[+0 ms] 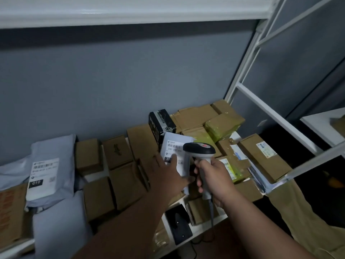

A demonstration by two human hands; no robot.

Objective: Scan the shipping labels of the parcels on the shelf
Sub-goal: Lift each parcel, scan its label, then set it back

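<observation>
Hands at mid-shelf: right hand (211,176) clenched round the grip of a grey barcode scanner (200,152), its dark head over a white parcel (173,152). Left hand (166,171) flat with fingers straight, fingertips on that parcel's shipping label (172,147). Scanner cable (211,212) hangs past the shelf's front edge.

White shelf (205,228) packed nearly edge to edge. Brown cartons (115,152) in rows toward the left. Grey mailer bag (52,165) near the left end, label up. Black box (161,123) upright just behind the white parcel. Yellow-taped parcels (222,126) stacked at the back right corner. Black scanner cradle (179,225) on the front edge, beside a small carton. Open room only above the parcels, under the upper shelf beam (130,12). White upright frame (248,71) bounds the right end.
</observation>
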